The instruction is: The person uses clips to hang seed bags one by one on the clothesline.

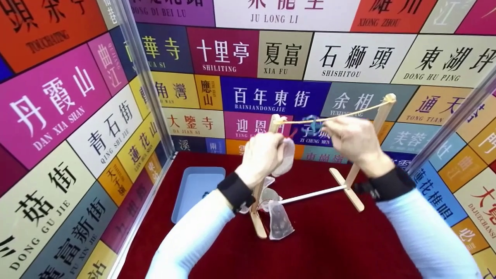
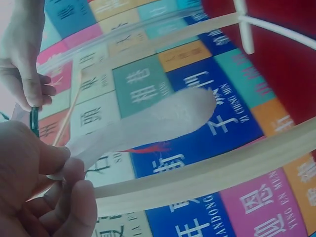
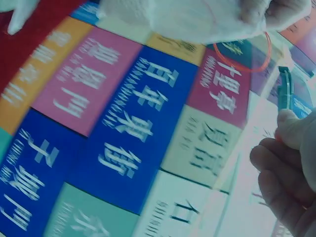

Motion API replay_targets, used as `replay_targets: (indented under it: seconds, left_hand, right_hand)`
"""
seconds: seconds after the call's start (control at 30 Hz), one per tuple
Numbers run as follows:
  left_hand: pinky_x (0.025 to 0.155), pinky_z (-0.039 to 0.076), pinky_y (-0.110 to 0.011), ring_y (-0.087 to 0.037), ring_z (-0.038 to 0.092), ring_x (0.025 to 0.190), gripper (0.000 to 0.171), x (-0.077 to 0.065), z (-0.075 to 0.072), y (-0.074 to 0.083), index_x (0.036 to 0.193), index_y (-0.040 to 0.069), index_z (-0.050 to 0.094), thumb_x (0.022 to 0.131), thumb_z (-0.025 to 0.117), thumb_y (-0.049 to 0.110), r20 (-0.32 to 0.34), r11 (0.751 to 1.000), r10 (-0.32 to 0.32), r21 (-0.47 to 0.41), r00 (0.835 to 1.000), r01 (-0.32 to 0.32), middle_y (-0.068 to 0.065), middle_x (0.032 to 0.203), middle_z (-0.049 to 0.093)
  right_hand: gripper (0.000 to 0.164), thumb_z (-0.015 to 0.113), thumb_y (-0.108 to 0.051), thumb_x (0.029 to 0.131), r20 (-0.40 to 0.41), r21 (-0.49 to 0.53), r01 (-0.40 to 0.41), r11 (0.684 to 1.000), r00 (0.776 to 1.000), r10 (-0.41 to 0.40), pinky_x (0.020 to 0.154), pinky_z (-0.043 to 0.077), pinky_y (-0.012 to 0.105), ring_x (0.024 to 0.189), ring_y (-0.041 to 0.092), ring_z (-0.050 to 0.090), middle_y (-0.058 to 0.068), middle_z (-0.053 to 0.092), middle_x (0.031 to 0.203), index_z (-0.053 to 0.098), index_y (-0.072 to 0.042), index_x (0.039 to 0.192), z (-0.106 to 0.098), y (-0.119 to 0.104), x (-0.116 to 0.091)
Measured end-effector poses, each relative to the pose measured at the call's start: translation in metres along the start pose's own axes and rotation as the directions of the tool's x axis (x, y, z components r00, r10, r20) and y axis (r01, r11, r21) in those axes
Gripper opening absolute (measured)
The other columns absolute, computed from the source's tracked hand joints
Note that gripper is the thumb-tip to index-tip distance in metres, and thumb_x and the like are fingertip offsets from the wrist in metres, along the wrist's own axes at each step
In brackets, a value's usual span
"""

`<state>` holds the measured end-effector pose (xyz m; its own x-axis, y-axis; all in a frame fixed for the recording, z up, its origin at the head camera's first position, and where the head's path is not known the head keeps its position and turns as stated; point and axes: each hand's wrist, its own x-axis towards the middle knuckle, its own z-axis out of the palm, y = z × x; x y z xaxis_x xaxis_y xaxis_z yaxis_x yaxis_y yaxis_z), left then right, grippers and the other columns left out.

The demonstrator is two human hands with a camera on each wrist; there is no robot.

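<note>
A yellowish string (image 1: 360,111) runs between the tops of two wooden uprights. Close to the left upright (image 1: 273,124), my left hand (image 1: 263,155) pinches the gathered neck of a white gauze pouch (image 2: 168,116), whose rounded end hangs away from the fingers. A thin red cord (image 3: 247,66) loops out beside the pouch. My right hand (image 1: 350,137) is at the string, with a small dark green clip (image 3: 285,91) held between thumb and fingers. In the left wrist view the clip stands just beyond my left hand.
More gauze pouches (image 1: 282,223), one with dark contents, lie by the left foot of the stand. A white rod (image 1: 314,194) joins both feet low down. A blue tray (image 1: 201,170) with something small and dark inside sits at left on the red cloth (image 1: 333,248). Sign-covered walls enclose the table.
</note>
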<state>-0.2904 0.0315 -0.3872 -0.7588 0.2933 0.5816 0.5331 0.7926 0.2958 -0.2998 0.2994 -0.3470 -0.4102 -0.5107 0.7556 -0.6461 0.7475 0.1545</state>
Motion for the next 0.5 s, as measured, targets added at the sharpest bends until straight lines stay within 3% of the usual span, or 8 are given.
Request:
replay_targets:
  seconds: [0.1, 0.23, 0.37, 0.5]
  left_hand:
    - [0.07, 0.067, -0.043, -0.029, 0.084, 0.085, 0.022, 0.009, -0.003, 0.003, 0.096, 0.017, 0.084, 0.109, 0.074, 0.032, -0.06, 1.0, -0.001, 0.005, 0.998, 0.001, -0.003, 0.094, 0.085]
    - [0.067, 0.067, -0.045, -0.033, 0.083, 0.08, 0.026, 0.016, -0.003, 0.006, 0.089, 0.013, 0.082, 0.108, 0.074, 0.03, -0.151, 0.999, 0.03, 0.016, 0.988, -0.028, -0.005, 0.089, 0.085]
    - [0.065, 0.067, -0.043, -0.031, 0.082, 0.075, 0.026, 0.02, -0.004, 0.008, 0.087, 0.01, 0.079, 0.107, 0.075, 0.026, -0.243, 0.994, 0.112, 0.048, 0.964, -0.103, -0.006, 0.094, 0.086]
    - [0.067, 0.069, -0.04, -0.029, 0.083, 0.078, 0.018, 0.021, -0.006, 0.006, 0.095, 0.01, 0.081, 0.107, 0.075, 0.023, -0.292, 0.984, 0.169, 0.113, 0.941, -0.141, -0.005, 0.107, 0.086]
  right_hand:
    - [0.011, 0.086, -0.014, 0.097, 0.115, -0.037, -0.028, 0.999, 0.993, 0.032, 0.064, 0.064, 0.05, 0.071, 0.037, 0.078, 0.013, 0.084, 0.089, 0.086, -0.004, 0.103, -0.006, 0.008, 0.016]
    - [0.014, 0.089, -0.012, 0.094, 0.256, 0.015, -0.026, 1.0, 0.967, 0.021, 0.062, 0.061, 0.049, 0.067, 0.032, 0.073, 0.009, 0.081, 0.084, 0.089, -0.008, 0.107, -0.009, 0.012, 0.028]
    - [0.014, 0.09, -0.011, 0.093, 0.309, 0.069, -0.001, 0.998, 0.951, -0.021, 0.063, 0.061, 0.048, 0.067, 0.03, 0.072, 0.007, 0.077, 0.08, 0.09, -0.008, 0.107, -0.009, 0.012, 0.036]
    - [0.013, 0.088, -0.014, 0.095, 0.322, 0.046, 0.006, 0.999, 0.946, -0.02, 0.067, 0.062, 0.051, 0.07, 0.033, 0.072, 0.008, 0.076, 0.081, 0.089, -0.008, 0.106, -0.006, 0.011, 0.044]
